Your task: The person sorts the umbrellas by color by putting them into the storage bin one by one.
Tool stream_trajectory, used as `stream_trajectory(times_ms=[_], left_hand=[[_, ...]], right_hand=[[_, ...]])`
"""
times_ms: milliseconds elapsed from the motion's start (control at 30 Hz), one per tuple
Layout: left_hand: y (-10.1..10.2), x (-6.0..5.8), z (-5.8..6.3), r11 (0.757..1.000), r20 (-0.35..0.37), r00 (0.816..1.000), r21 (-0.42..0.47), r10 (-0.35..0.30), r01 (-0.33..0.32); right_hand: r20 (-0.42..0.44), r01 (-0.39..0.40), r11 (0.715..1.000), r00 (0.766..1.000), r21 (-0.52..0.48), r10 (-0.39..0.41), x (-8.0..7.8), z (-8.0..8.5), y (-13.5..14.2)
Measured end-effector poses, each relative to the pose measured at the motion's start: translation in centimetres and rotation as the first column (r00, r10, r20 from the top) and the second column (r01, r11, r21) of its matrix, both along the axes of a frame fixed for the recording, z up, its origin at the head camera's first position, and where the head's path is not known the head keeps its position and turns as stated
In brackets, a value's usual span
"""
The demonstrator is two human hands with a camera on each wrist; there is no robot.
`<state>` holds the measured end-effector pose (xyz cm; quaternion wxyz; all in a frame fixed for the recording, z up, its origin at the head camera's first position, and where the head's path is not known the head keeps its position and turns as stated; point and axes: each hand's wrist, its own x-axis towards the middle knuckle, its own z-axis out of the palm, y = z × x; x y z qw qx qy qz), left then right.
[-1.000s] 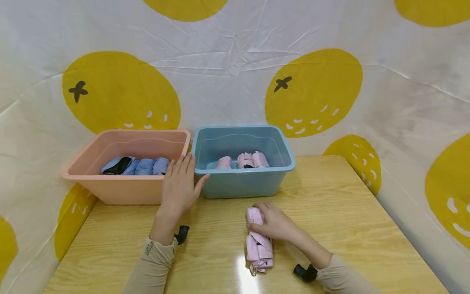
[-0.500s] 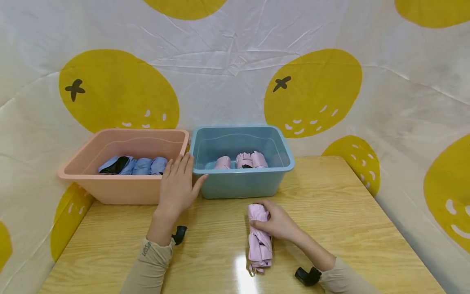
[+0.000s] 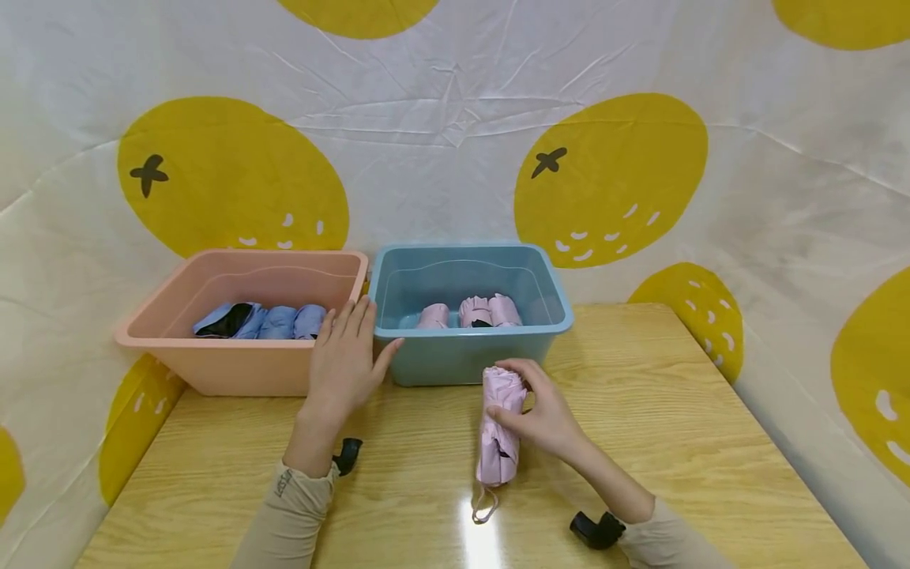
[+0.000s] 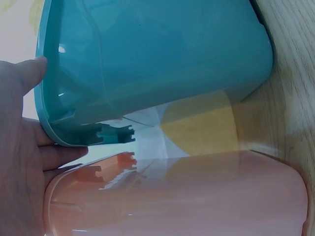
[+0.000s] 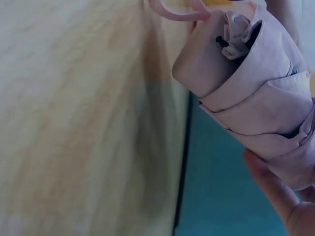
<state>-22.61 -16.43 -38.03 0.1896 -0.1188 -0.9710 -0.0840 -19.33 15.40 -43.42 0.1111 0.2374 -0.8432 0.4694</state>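
Observation:
My right hand [image 3: 543, 415] grips a pink folded umbrella [image 3: 501, 427], fingers round its upper end and thumb across its near side. Its wrist loop [image 3: 485, 510] dangles from the lower end. In the right wrist view the umbrella [image 5: 261, 93] is tilted, its cloth wrapped in loose folds, with the blue bin's wall behind. My left hand [image 3: 344, 356] lies with straight fingers over the adjoining rims of a peach bin [image 3: 242, 367] and a blue bin [image 3: 469, 359]. The left wrist view has its thumb at the blue bin's rim [image 4: 42, 98].
Several pink folded umbrellas [image 3: 490, 310] lie inside the blue bin. Blue folded umbrellas [image 3: 280, 322] lie in the peach bin. Both bins stand at the back of the wooden table [image 3: 640, 411], against a white cloth [image 3: 455, 190] with yellow fruit prints.
My right hand has lifted the pink umbrella off the table and carried it toward the blue bin, its loop now hanging. My left hand stays on the rims.

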Motion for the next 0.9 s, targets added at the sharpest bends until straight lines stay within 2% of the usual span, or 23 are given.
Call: stream_trajectory(times_ms=[200,500,733,900], left_hand=[[0.0,0.0,0.0,1.0,-0.01,1.0,-0.003,0.002,-0.002],[0.0,-0.1,0.0,1.0,0.003,1.0,-0.014,0.008,-0.008],[0.1,-0.2,0.0,1.0,-0.026,1.0,-0.021,0.004,-0.004],[0.0,-0.2,0.0,1.0,-0.031,1.0,-0.017,-0.001,0.0]], right_hand=[[-0.049,-0.043,0.992,0.998,-0.122,0.038,-0.5,2.0,-0.3],[-0.135,-0.148,0.949,0.984,-0.279,0.114,-2.1,6.2,-1.5],[-0.243,-0.219,0.931,0.959,-0.293,0.149,-4.4,10.1,-2.7],[-0.216,-0.198,0.931,0.967,-0.305,0.135,-6.3,12.7,-3.9]])
